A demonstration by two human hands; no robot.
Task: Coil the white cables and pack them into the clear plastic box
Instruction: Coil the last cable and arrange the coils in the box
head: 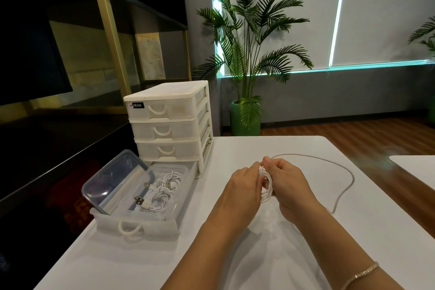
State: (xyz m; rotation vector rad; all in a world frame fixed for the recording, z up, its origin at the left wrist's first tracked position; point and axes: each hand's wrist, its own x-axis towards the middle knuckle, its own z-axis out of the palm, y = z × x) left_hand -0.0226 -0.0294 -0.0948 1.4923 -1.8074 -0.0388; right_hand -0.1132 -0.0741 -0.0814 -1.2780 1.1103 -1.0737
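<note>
Centre of frame, just right of middle: both hands meet over a small coil of thin white cable (267, 185). Right hand (290, 186) has fingers curled round the coil's right side, thumb and forefinger pinching the strand at the top. Left hand (244, 187) pinches the coil's left edge, fingers closed on the loops. The coil stands roughly upright between the two palms, held above the white tabletop (235, 242).

From the top of the grip the loose tail of the cable (339, 167) arcs right, then bends back down toward the right wrist; its far end is hidden behind the forearm.

Judgement: winding is part done, a good length still free. To do it well, keep the left pinch fixed as anchor, feed each turn to match the existing loops, let the tail slide freely so it does not twist or kink.

Lower left of frame: a clear plastic box (164, 215) sits open, its clear lid (110, 179) propped against its left side, holding coiled white cables with USB plugs (160, 192). Well apart from the grip. Behind it, a white plastic drawer tower (169, 122).
</note>
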